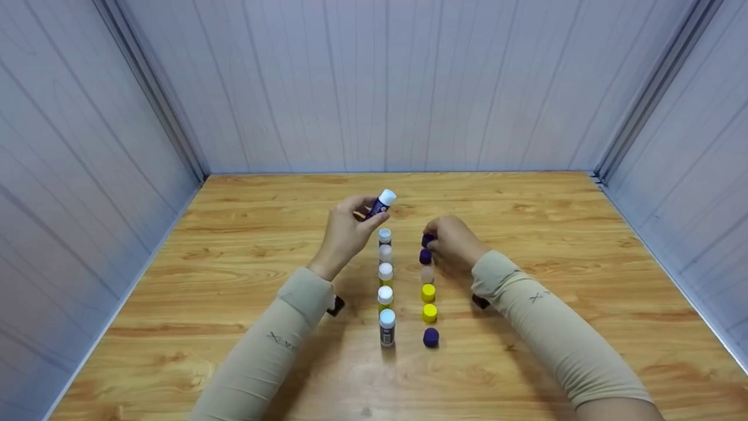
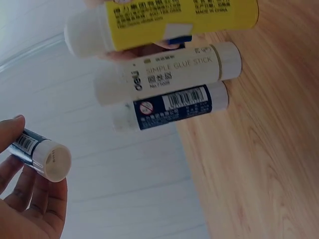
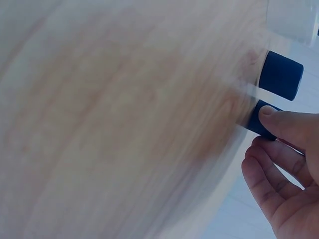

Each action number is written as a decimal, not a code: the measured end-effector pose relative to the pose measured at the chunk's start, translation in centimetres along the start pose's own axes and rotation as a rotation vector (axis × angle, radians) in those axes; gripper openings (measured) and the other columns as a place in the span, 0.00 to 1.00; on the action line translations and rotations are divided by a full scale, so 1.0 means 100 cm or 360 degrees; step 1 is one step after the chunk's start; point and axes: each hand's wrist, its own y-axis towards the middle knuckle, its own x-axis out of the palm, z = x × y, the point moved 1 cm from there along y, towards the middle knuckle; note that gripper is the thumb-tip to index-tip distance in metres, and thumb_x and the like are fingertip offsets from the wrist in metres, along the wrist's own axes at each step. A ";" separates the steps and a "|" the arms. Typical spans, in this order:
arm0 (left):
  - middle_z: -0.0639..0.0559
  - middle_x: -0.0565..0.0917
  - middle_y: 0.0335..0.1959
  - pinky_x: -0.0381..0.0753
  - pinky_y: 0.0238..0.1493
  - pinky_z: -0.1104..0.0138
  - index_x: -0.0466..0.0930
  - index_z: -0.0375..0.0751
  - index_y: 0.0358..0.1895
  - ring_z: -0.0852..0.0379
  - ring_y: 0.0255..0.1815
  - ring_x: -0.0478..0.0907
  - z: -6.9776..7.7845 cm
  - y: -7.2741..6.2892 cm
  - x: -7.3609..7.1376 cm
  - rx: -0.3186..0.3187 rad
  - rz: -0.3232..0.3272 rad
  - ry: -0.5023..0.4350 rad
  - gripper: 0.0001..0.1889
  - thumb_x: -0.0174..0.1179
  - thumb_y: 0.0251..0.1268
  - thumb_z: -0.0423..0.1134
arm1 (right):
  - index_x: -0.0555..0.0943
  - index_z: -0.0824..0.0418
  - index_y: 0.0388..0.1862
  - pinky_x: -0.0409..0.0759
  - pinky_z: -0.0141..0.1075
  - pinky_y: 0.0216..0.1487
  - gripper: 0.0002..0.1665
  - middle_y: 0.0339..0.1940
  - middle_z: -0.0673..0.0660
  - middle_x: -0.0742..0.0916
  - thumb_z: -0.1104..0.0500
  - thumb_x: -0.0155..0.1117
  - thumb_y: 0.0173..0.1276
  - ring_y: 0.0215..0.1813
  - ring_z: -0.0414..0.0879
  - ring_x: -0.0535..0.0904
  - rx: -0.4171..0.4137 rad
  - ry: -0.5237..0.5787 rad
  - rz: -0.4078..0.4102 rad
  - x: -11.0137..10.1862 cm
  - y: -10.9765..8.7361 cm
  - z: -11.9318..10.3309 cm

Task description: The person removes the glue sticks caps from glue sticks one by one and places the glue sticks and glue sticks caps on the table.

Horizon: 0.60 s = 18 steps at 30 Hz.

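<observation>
My left hand (image 1: 343, 231) grips a dark blue glue stick (image 1: 381, 204) above the far end of a row of standing glue sticks. It tilts, and its white end (image 2: 58, 163) faces the left wrist camera. My right hand (image 1: 459, 241) pinches a dark blue cap (image 3: 260, 121) between thumb and fingers, low over the table at the far end of a row of caps. Beside it sits another dark blue cap (image 3: 281, 75). In the left wrist view, a yellow glue stick (image 2: 149, 25), a white glue stick (image 2: 174, 72) and a blue glue stick (image 2: 174, 107) stand side by side.
The near glue stick (image 1: 387, 328) ends the row in front of me. To its right run a clear cap (image 1: 427, 275), two yellow caps (image 1: 429, 313) and a dark blue cap (image 1: 431, 337). Pale panel walls (image 1: 374, 88) enclose the wooden table (image 1: 234, 245) at back and sides.
</observation>
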 end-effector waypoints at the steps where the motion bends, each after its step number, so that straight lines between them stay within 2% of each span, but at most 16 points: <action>1: 0.41 0.92 0.47 0.89 0.48 0.57 0.89 0.34 0.57 0.48 0.44 0.86 -0.003 0.002 -0.001 -0.0032 0.0013 -0.0012 0.14 0.74 0.73 0.36 | 0.90 0.69 0.48 0.88 0.49 0.55 0.09 0.44 0.63 0.93 0.71 0.66 0.75 0.48 0.54 0.88 0.0003 0.0003 0.0001 0.000 0.000 0.000; 8: 0.40 0.92 0.48 0.92 0.49 0.60 0.89 0.34 0.56 0.46 0.47 0.90 -0.018 0.012 -0.004 -0.0213 0.0048 -0.0085 0.13 0.73 0.72 0.33 | 0.91 0.67 0.44 0.88 0.47 0.52 0.06 0.42 0.61 0.93 0.68 0.69 0.76 0.46 0.52 0.88 0.0044 -0.0008 -0.0008 -0.001 0.001 -0.002; 18: 0.40 0.92 0.47 0.92 0.52 0.60 0.89 0.33 0.54 0.48 0.49 0.90 -0.037 0.025 0.003 -0.0380 -0.0064 -0.0153 0.11 0.72 0.73 0.31 | 0.90 0.68 0.37 0.81 0.40 0.42 0.04 0.36 0.62 0.91 0.68 0.71 0.73 0.38 0.48 0.82 0.0038 -0.0079 0.0013 0.001 0.006 -0.006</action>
